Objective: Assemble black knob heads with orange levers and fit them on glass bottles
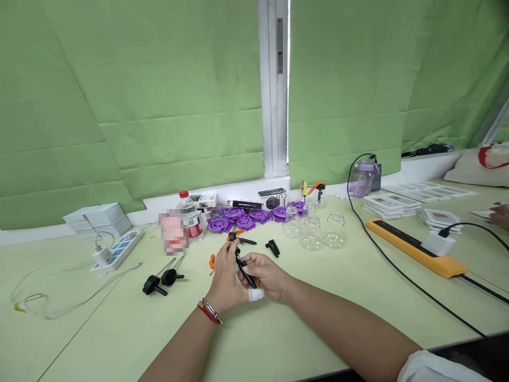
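Observation:
In front of me, my left hand (pixel 226 278) and my right hand (pixel 264 273) meet around a slim black rod-shaped part (pixel 248 276). The left fingers curl around its upper end, and the right fingertips pinch its side. A white wrap covers the left thumb. Just beyond the left fingers lies a black part with an orange lever (pixel 235 232); an orange piece (pixel 212 261) shows beside that hand. Past the right hand rest small black pieces (pixel 273 248). Two round black parts with spouts and thin stems (pixel 151 285) lie to the left.
Purple wheel-shaped parts (pixel 238 217) and a red-capped bottle (pixel 194 223) stand at the back. Clear glass vessels (pixel 311 236) are right of centre. A white power strip (pixel 119 252) lies left, an orange one (pixel 413 249) right with trailing cables. Another person's hand (pixel 499 216) shows far right.

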The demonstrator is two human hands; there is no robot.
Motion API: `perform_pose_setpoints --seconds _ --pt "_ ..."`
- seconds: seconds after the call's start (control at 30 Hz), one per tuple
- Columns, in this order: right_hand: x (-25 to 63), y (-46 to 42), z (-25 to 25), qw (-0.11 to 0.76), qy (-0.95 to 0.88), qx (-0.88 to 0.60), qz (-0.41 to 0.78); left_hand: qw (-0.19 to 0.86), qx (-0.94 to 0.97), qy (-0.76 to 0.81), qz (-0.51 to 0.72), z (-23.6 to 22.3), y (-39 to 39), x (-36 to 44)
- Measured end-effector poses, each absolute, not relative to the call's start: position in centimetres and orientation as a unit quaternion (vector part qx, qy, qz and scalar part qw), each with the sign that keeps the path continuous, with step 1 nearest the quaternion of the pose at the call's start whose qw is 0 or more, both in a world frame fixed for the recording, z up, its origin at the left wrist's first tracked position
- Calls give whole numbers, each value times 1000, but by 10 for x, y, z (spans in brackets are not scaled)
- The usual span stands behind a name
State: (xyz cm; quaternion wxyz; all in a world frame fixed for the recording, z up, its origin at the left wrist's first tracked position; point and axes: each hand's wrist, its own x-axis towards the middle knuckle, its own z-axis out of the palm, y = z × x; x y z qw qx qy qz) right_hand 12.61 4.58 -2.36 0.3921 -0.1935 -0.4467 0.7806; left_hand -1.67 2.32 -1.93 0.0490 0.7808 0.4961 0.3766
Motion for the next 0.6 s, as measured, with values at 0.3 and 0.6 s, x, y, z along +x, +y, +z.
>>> perform_pose_setpoints --seconds 0.3,0.6 --pt "125 48 -29 388 -435 -187 791 82 793 482 363 -20 23 -19" --pt "128 51 -30 364 -456 -184 791 76 770 491 401 -14 19 -15"
